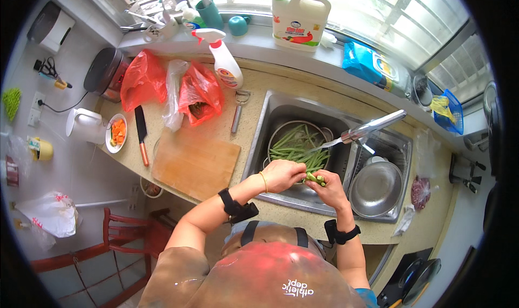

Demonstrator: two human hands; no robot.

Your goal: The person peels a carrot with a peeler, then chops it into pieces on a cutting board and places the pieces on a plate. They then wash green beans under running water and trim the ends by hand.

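Note:
My right hand is closed around a small bunch of green beans, their cut or broken ends showing. The fingertips of my left hand pinch at the other end of this bunch. Both hands are over the near side of a metal pot, which stands in the left basin of a stainless steel sink. Many long green beans lie in the pot. From the faucet, water runs onto them.
A metal strainer bowl sits in the right basin. Left of the sink are a wooden cutting board, a knife, a peeler, a bowl of carrot pieces, red plastic bags and a spray bottle.

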